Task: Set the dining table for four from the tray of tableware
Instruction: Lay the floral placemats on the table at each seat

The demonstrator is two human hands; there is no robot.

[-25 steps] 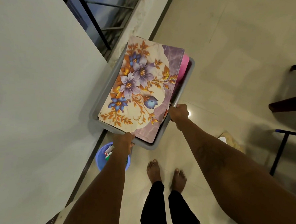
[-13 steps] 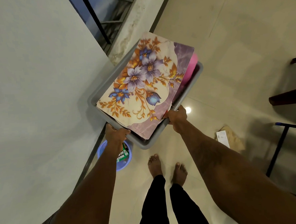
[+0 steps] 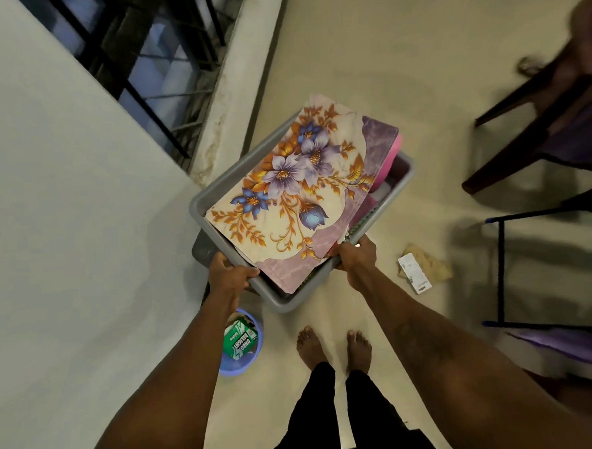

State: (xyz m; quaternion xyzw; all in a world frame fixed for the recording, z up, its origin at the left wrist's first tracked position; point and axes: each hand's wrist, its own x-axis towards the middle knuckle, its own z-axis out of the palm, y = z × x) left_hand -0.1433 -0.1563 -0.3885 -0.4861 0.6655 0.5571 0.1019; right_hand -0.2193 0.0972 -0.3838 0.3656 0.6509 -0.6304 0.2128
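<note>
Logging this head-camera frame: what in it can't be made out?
Tableware in the grey tray: head view, covered by the floral placemat; only a pink edge shows.
Dark chair, head view: blurred, cut off by the right edge.
White tag on the floor, head view: print too small to read.
Blue tub contents, head view: partly hidden behind the left forearm.

A grey plastic tray is held above the floor, with floral placemats stacked on top, tilted over its rim.
</note>
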